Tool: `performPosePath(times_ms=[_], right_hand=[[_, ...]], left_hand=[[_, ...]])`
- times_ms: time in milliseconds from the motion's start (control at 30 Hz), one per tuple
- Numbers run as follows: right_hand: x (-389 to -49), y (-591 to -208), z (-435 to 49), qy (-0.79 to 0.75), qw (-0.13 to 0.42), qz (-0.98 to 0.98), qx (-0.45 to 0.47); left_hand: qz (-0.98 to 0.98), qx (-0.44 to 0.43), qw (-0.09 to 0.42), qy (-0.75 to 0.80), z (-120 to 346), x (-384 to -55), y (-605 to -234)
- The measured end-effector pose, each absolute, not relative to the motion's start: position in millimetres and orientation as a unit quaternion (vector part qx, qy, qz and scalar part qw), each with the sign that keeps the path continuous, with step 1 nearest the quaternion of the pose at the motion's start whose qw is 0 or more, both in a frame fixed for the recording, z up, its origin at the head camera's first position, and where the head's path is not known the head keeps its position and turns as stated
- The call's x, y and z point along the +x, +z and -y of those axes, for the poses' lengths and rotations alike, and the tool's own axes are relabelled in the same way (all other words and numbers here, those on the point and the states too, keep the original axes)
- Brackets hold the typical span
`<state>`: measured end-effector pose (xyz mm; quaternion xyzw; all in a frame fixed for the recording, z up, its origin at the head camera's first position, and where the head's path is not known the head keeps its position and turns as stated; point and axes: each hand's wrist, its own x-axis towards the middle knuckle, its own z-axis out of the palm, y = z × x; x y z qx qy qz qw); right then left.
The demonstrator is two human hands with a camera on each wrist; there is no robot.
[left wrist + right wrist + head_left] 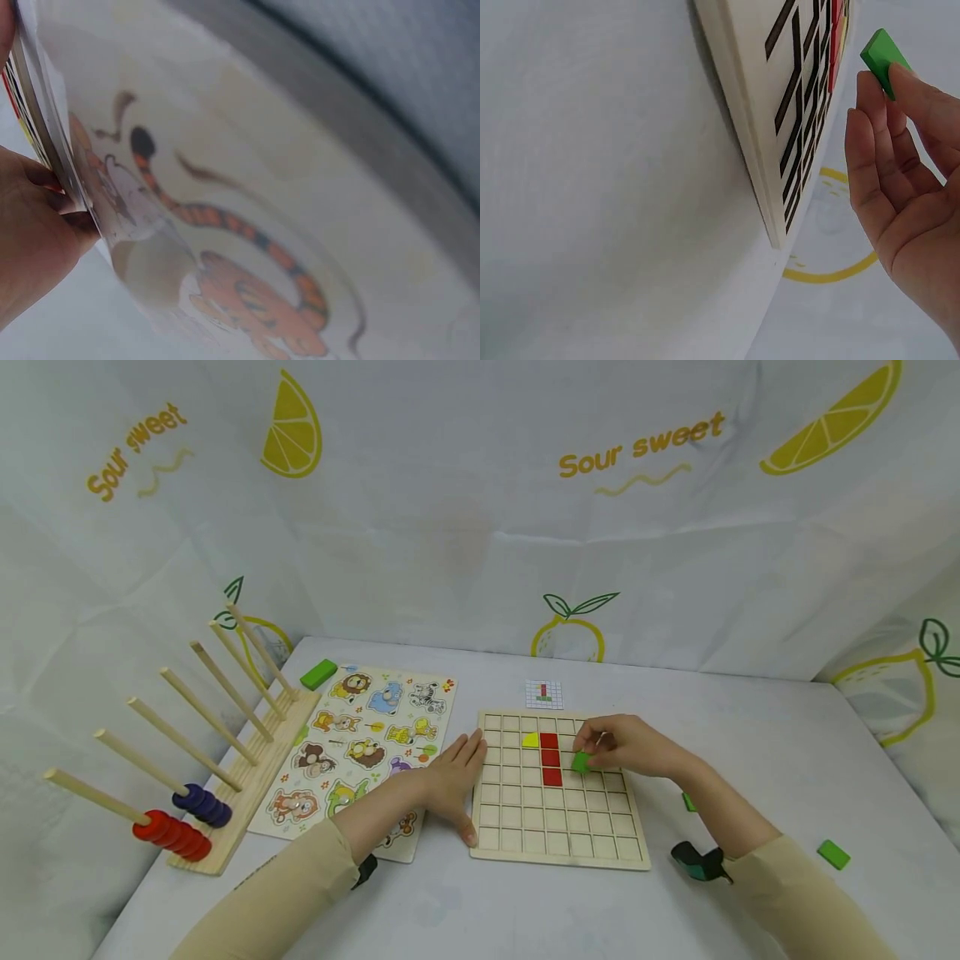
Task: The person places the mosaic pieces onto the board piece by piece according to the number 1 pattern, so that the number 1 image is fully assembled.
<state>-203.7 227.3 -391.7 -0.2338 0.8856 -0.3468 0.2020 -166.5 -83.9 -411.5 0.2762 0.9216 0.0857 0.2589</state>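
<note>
A wooden grid board (525, 842) lies in the middle of the table. Three red squares form a column in it, with a yellow piece (530, 740) beside the top one. My right hand (630, 745) pinches a green block (581, 762) over the board, right of the red column. In the right wrist view, thumb and fingertips hold that green block (883, 58) above the board's surface. My left hand (452, 785) rests at the board's left edge, its fingers spread along it. The left wrist view shows the left hand (34, 232) only partly, beside a picture board.
A small pattern card (543, 694) lies behind the grid board. On the left are an animal puzzle board (262, 822), a peg rack (217, 852) with red and blue rings, and a green block (318, 673). Further green blocks (833, 854) lie at right, one partly behind the right arm.
</note>
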Motion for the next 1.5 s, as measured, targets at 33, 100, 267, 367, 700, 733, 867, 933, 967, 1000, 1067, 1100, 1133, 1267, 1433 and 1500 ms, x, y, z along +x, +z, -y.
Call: performPosePath(times_ms=[33,100,267,367,700,733,867,933,967,1000,1067,1100,1133,1267,1433,1500], right_hand=[[-203.8,-391.9,-225.3,-0.348,0.202,-0.884,-0.237],[-204.0,-392.6,-221.3,-0.349,0.2,-0.882,-0.247],[-204.4,-393.3,-210.3,-0.353,0.198,-0.872,-0.276],[-205.0,-393.1,-203.2,-0.355,0.2,-0.867,-0.288],[-206.0,-393.5,-180.0,-0.371,0.219,-0.853,-0.295],[-206.3,-394.3,-177.8,-0.372,0.223,-0.851,-0.296],[-206.9,-397.6,-170.2,-0.371,0.231,-0.846,-0.304],[-206.9,-398.5,-166.8,-0.366,0.233,-0.847,-0.306],[-206.7,-398.7,-165.2,-0.361,0.233,-0.849,-0.309],[-206.6,-398.7,-163.6,-0.355,0.233,-0.851,-0.309],[-206.2,-398.6,-161.1,-0.347,0.236,-0.852,-0.313],[-205.9,-398.6,-160.1,-0.344,0.238,-0.852,-0.314],[-205.5,-398.7,-159.2,-0.341,0.241,-0.852,-0.315],[-204.0,-399.9,-157.0,-0.332,0.252,-0.852,-0.316],[-202.7,-401.4,-155.2,-0.32,0.252,-0.853,-0.326],[-202.5,-401.8,-155.0,-0.317,0.25,-0.854,-0.327]], left_hand=[[-0.921,0.276,0.259,0.085,84.0,-166.6,-411.3],[-0.921,0.277,0.26,0.084,84.1,-166.6,-411.0],[-0.921,0.279,0.259,0.081,84.3,-167.6,-411.7],[-0.921,0.279,0.259,0.082,84.6,-168.1,-412.8],[-0.92,0.28,0.261,0.081,84.2,-169.0,-414.0],[-0.92,0.279,0.262,0.081,84.1,-169.0,-413.8],[-0.92,0.278,0.264,0.08,84.0,-168.8,-413.1],[-0.92,0.277,0.265,0.079,84.1,-168.6,-412.9],[-0.92,0.278,0.265,0.078,84.1,-168.6,-412.8],[-0.92,0.278,0.265,0.077,84.1,-168.7,-412.8],[-0.921,0.279,0.263,0.074,84.1,-169.0,-413.2],[-0.921,0.278,0.262,0.074,84.1,-169.1,-413.4],[-0.921,0.278,0.262,0.073,84.1,-169.2,-413.8],[-0.922,0.277,0.26,0.074,84.0,-169.7,-415.0],[-0.922,0.277,0.259,0.075,84.0,-169.8,-415.2],[-0.922,0.278,0.259,0.074,84.1,-169.8,-415.0]])
